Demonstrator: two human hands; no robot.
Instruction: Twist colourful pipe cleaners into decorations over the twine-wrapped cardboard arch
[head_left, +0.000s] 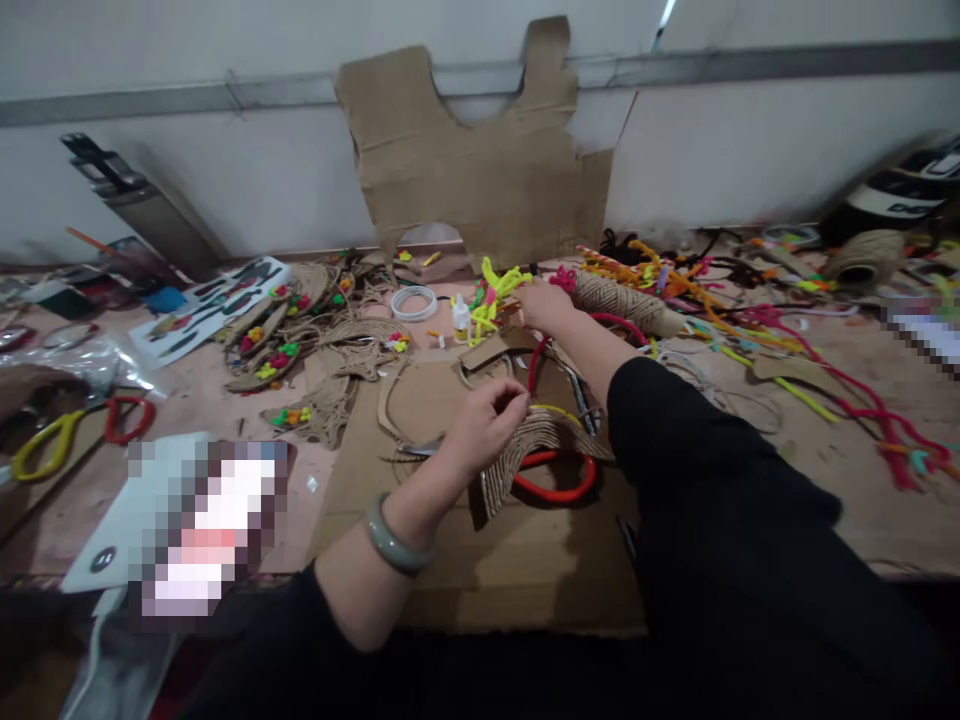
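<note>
My left hand (487,420) is above the cardboard sheet, its thumb and fingertips pinched together; anything between them is too small to make out. Below it lies a curved piece of glued twine rows (517,455). The red-handled scissors (555,480) lie partly under that piece. Farther forward, my right hand (546,305) reaches to the heap of neon-yellow cords (491,295), its fingertips mostly hidden. A small white glue bottle (460,320) stands left of the heap. Between my hands runs a dark red loop (535,365), perhaps a tool handle.
Finished twine shapes with coloured knots (277,350) lie to the left, near a roll of white tape (414,303). A cut cardboard panel (472,150) leans on the wall. Twine spools (622,300) and coloured cords (825,370) spread rightward. A phone (217,530) lies front left.
</note>
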